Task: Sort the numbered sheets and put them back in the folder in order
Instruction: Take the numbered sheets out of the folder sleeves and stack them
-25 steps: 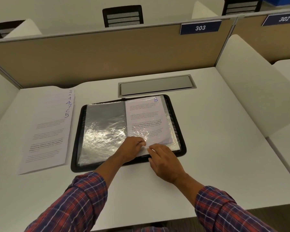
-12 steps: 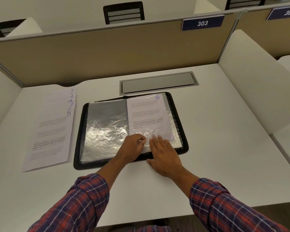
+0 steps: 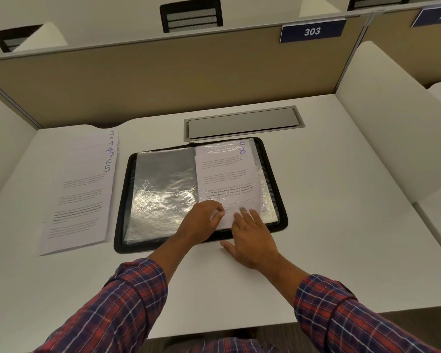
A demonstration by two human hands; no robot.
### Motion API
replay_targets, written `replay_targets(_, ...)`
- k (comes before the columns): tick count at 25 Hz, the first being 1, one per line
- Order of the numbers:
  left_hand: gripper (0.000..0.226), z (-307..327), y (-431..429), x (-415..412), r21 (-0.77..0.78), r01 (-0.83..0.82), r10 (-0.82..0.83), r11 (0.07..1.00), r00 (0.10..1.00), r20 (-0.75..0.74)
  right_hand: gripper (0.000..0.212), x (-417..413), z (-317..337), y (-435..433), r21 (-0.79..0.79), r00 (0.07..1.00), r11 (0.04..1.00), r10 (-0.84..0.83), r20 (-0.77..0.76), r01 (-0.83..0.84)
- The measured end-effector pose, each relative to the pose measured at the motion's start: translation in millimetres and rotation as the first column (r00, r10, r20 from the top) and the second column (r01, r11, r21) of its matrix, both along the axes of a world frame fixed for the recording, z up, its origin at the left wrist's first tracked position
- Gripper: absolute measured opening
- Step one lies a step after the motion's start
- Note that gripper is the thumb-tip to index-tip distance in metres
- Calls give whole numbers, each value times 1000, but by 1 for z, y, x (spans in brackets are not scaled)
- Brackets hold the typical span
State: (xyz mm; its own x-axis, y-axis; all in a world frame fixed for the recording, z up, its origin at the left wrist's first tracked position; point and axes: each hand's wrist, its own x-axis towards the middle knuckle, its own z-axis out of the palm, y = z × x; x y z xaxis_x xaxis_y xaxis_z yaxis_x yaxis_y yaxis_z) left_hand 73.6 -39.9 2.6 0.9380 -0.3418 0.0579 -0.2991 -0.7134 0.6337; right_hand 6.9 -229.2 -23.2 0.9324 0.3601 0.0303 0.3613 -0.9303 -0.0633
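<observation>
Folder (image 3: 124,200) lies open and flat in the middle of the white desk (image 3: 341,200), its far rim just short of the grey cable cover (image 3: 242,122) and its near rim well back from the desk's front edge. On the right-hand page sits the sheet marked 8 (image 3: 227,174), slightly askew under crinkled clear plastic, its bottom edge down at the folder's near rim. Left hand (image 3: 199,222) has its fingers curled, pinching that sheet near its lower left corner; whether the sleeve's plastic is in the pinch too, I can't tell. Right hand (image 3: 252,238) lies flat with straight, close-set fingers pressing the sheet's lower end, thumb out on the desk. Fanned stack of sheets (image 3: 82,194) lies just beside the folder's left rim, numbers showing along its right edge. Bare desk stretches right of the folder to the white side panel (image 3: 392,138).
</observation>
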Motion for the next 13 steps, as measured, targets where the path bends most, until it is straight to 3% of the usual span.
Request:
replay_targets(5, 32, -4, 3, -16, 70, 115, -122, 991, 986, 111, 49, -14, -3, -2, 32, 997, 998, 60, 39, -61)
replay_targets(8, 39, -14, 16, -34, 204, 243, -281, 948, 942, 184, 32, -22, -9, -6, 105, 993, 993, 48, 108, -59)
replay_targets(13, 31, -34, 26, -42, 239, 235, -287, 942, 934, 214, 40, -25, -15, -14, 226, 963, 965, -181, 202, 134)
